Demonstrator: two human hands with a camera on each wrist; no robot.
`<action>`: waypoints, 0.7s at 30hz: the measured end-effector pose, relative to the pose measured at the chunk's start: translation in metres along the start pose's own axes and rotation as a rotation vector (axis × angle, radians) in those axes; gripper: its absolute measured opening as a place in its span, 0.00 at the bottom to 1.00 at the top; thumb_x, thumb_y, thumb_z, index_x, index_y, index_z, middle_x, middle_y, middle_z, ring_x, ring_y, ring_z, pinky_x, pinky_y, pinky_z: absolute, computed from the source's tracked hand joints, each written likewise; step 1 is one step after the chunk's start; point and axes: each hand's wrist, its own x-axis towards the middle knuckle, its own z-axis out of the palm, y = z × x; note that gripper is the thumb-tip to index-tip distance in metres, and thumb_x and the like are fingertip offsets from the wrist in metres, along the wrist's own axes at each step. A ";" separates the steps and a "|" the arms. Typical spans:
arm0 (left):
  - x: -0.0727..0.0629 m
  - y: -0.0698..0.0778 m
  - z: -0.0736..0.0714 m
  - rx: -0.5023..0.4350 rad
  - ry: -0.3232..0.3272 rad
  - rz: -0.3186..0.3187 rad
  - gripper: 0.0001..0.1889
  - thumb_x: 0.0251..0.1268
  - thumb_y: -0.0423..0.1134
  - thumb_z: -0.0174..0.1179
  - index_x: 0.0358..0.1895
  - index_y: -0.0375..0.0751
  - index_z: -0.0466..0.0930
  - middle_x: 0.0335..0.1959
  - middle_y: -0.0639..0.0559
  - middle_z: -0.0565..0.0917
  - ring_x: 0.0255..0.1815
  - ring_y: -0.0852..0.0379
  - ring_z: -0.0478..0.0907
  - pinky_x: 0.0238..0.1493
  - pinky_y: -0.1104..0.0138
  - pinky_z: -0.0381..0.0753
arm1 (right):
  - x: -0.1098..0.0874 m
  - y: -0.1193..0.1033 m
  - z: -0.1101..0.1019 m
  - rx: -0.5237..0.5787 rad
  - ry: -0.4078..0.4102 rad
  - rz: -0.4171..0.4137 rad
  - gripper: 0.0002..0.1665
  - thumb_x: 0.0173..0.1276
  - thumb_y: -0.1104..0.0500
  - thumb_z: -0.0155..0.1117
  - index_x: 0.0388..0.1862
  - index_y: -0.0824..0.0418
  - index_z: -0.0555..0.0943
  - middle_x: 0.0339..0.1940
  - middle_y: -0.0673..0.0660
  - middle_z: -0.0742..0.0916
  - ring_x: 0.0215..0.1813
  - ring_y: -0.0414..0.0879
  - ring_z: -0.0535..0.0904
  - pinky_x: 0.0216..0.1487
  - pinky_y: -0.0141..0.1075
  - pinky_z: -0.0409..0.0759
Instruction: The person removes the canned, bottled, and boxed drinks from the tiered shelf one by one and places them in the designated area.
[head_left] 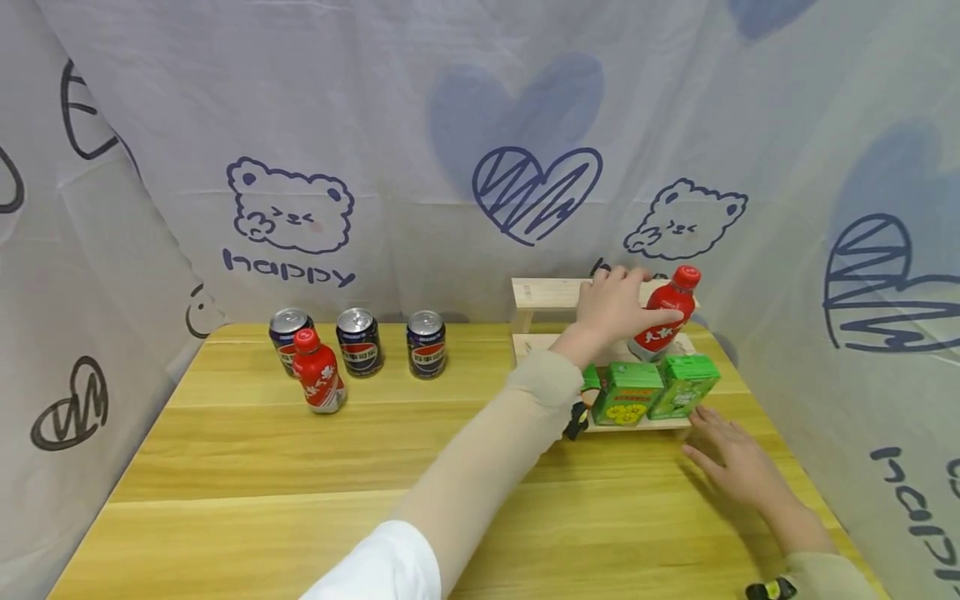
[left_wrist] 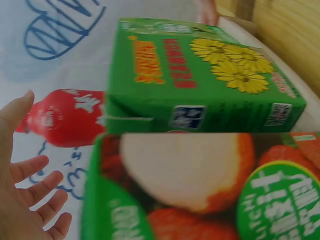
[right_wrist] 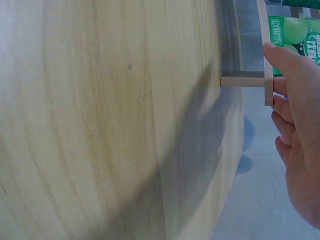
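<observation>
Three cans (head_left: 360, 346) are standing upright in a row near the back of the table (head_left: 247, 467). Behind them, a pale cloth (head_left: 397, 100) is hanging, showing hearts (head_left: 536, 196), bears (head_left: 292, 208) and "happy" lettering (head_left: 288, 267).

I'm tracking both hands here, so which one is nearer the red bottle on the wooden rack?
Left. The left hand is right beside the red bottle; the right hand is lower, at the front right corner of the wooden rack.
</observation>
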 end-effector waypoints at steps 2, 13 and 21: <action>0.003 0.003 0.006 0.035 -0.020 -0.014 0.42 0.52 0.79 0.51 0.69 0.63 0.65 0.65 0.61 0.73 0.62 0.58 0.67 0.62 0.60 0.69 | 0.001 0.001 -0.001 0.005 -0.008 0.007 0.39 0.72 0.44 0.56 0.71 0.71 0.65 0.73 0.73 0.65 0.73 0.71 0.60 0.75 0.59 0.51; 0.014 0.012 0.028 0.153 -0.036 -0.015 0.41 0.50 0.78 0.54 0.66 0.63 0.66 0.58 0.63 0.74 0.58 0.60 0.66 0.57 0.63 0.67 | -0.002 0.002 0.005 0.009 0.059 -0.028 0.37 0.72 0.45 0.58 0.69 0.69 0.69 0.72 0.72 0.69 0.70 0.70 0.64 0.79 0.48 0.45; 0.016 0.018 0.029 0.178 -0.049 -0.005 0.43 0.51 0.76 0.56 0.70 0.64 0.61 0.60 0.62 0.73 0.61 0.60 0.66 0.59 0.63 0.65 | -0.002 0.000 0.001 0.015 0.043 -0.009 0.37 0.72 0.46 0.58 0.69 0.69 0.68 0.72 0.72 0.68 0.71 0.70 0.64 0.75 0.57 0.52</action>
